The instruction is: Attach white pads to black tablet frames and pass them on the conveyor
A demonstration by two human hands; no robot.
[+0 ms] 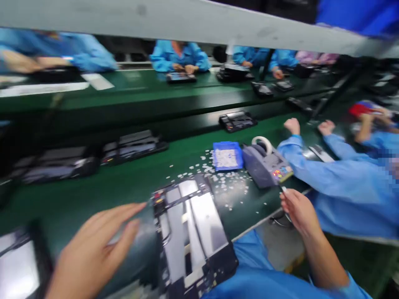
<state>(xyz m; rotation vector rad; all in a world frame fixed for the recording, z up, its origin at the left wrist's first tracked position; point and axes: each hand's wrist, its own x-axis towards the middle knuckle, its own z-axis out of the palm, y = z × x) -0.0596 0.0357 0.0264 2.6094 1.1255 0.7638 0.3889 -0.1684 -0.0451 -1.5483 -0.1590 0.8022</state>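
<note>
An opened tablet (204, 220) lies tilted in front of me, its silver battery panels and dark inner boards showing. My left hand (99, 245) is beside its upper left edge, fingers stretched out and thumb apart, holding nothing. Farther right, my right hand (297, 209) pinches a small pale strip (283, 189) at the front of a grey tape dispenser (264, 162) with a red lit display. Motion blur hides exactly what the strip is. Left of the dispenser sits a blue tray (227, 169) filled with small white pieces.
Loose white pieces (215, 174) are scattered around the tray. More opened tablets lie along the green bench (183, 153), including one tablet (134, 146) behind and another tablet (18, 265) at lower left. A co-worker's blue sleeve (336, 182) reaches in at right. Overhead runs a grey beam (156, 20).
</note>
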